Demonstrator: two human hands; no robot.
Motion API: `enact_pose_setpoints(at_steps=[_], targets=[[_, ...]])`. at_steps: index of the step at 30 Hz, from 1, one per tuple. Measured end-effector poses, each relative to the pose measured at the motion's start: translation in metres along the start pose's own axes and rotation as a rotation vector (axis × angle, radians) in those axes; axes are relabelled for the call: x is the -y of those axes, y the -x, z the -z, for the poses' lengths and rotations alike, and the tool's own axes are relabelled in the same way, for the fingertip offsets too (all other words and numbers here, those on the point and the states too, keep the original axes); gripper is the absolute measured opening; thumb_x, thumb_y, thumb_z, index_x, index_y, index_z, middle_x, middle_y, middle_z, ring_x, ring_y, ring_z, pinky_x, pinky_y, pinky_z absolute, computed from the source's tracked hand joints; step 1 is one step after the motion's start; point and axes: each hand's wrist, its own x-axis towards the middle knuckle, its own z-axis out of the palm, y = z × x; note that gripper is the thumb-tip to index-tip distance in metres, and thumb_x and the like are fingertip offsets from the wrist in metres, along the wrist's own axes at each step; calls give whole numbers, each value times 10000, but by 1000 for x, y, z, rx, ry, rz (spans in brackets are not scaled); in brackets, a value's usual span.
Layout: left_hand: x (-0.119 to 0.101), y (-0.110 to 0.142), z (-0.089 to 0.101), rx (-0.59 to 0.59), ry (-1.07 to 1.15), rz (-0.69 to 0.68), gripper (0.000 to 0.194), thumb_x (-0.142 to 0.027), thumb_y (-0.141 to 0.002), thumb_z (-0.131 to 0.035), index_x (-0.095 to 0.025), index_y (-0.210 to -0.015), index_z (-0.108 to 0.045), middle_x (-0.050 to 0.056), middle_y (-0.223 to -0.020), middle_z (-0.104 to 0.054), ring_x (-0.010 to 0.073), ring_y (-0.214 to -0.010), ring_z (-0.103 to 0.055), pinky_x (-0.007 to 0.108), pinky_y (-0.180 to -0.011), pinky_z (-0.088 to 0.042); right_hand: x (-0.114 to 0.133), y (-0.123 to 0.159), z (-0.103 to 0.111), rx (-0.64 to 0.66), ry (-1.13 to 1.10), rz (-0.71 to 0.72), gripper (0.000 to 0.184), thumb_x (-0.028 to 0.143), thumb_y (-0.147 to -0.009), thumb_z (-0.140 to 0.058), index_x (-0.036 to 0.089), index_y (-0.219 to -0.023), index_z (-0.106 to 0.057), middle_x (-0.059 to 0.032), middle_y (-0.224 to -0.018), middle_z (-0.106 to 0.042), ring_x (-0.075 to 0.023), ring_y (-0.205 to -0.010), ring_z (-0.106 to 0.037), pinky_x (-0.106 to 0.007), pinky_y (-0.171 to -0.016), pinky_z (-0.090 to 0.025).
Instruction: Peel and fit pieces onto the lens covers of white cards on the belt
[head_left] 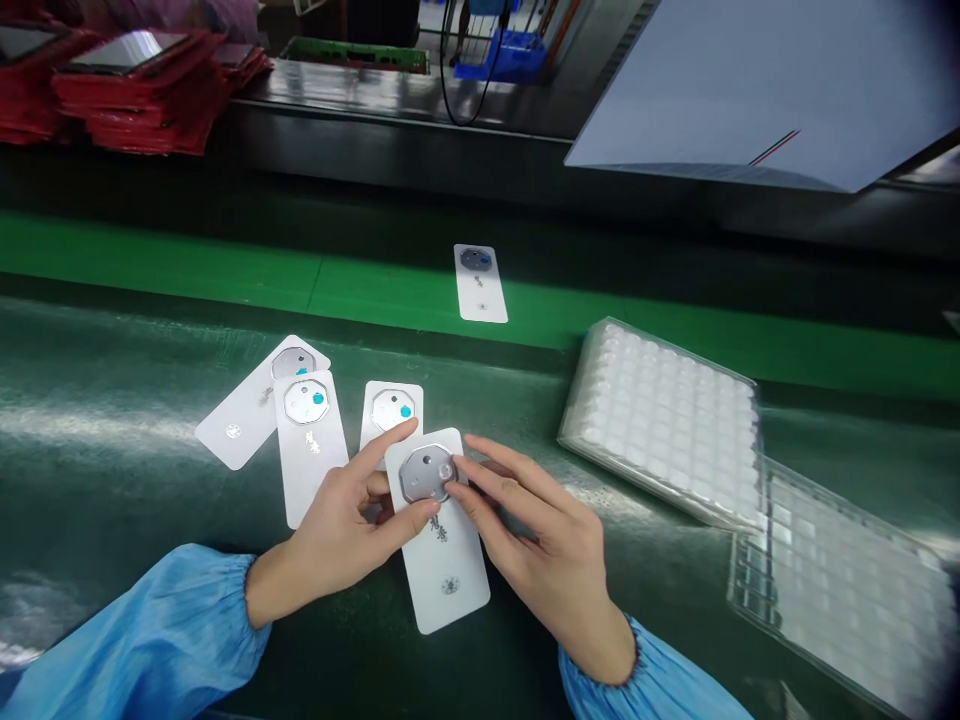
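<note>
- Blue gathered sleeves [142, 640] cover your wrists nearest you.
- Your left hand [337, 530] clamps a white card [442, 585].
- Your right fingertips [487, 480] touch its octagonal metal plate [426, 473]; grip unclear.
- Plastic blister tray [660, 420] sits right on the green belt [97, 430].

**Cards bunched on the bench [97, 480], both hands at the nearest one**

The left hand [334, 525] and right hand [532, 520] meet on the nearest card [442, 570], which overlaps the lower end of another card [391, 412] behind it. To the left, an upright card [311, 450] lies over a slanted card [244, 425]. A lone card [480, 285] sits farther back. Right of the hands, one tray [660, 420] touches a second tray [840, 590] nearer the front. Behind the bench, stacked packs [142, 95] stand back left, and a large sheet [750, 90] hangs back right.
</note>
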Motion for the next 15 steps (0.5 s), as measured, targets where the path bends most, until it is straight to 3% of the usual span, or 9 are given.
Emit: enact_pose_setpoints(at_steps=[7, 11, 15], targets=[[8, 4, -5, -80, -186, -138, 674, -301, -944, -713, -317, -1560, -439, -83, -596, -587, 78, -519, -454, 176, -494, -371, 3, 3, -7, -48, 104, 170, 252, 81, -931, -694, 228, -1119, -774, -118, -1235, -742, -266, -1002, -733, -435, -800, -627], [6, 7, -8, -87, -214, -172, 658, -266, -945, -695, -308, -1553, -448, -99, -570, -536, 69, -497, -382, 174, -468, -319, 5, 4, -8, -22, 70, 69, 170, 112, -940, -695, 212, -1066, -748, -106, -1204, -741, -256, -1056, -720, -409, -876, -609], [3, 7, -9, -70, -224, -152, 647, -261, -950, -685, -298, -1550, -447, -102, -570, -542, 69, -499, -395, 174, -465, -315, 5, 4, -8, 27, -18, -107, 102, 183, -947, -693, 236, -1018, -744, -86, -1224, -717, -220, -957, -733, -329, -744, -617]])
